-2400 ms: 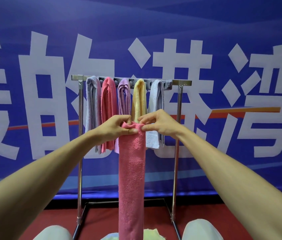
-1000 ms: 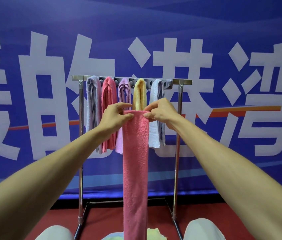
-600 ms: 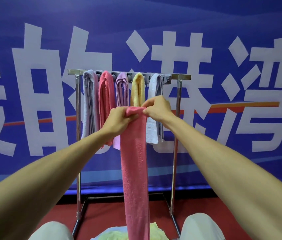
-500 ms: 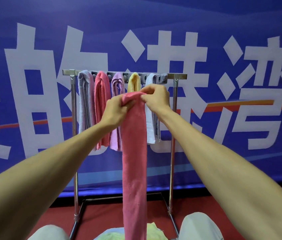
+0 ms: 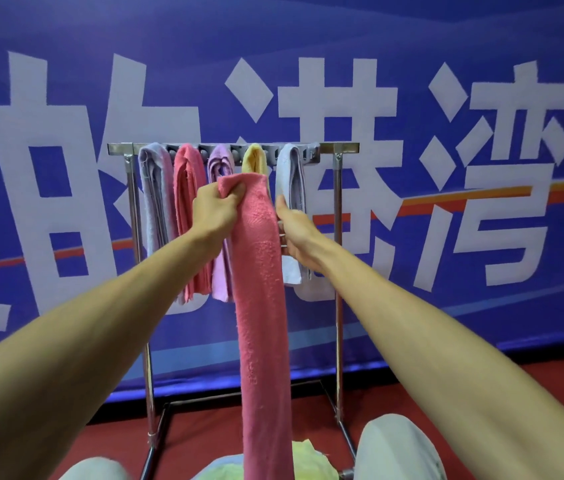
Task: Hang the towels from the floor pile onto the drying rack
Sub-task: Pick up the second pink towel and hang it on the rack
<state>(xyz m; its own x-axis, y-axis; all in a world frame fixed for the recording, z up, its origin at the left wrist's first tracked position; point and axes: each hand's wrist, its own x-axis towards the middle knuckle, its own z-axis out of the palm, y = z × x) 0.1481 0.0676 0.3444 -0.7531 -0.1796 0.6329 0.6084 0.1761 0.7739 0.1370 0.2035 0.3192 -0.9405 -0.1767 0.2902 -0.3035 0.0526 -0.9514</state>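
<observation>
The left hand (image 5: 214,213) grips with curled fingers the top left corner of the pink towel (image 5: 261,289), which hangs down long in front of the drying rack (image 5: 346,147). The right hand (image 5: 296,233) is at the towel's right edge; its fingers are hidden behind the cloth, so I cannot tell its hold. On the bar hang five towels (image 5: 187,202); the floor pile (image 5: 308,457) lies near, below
</observation>
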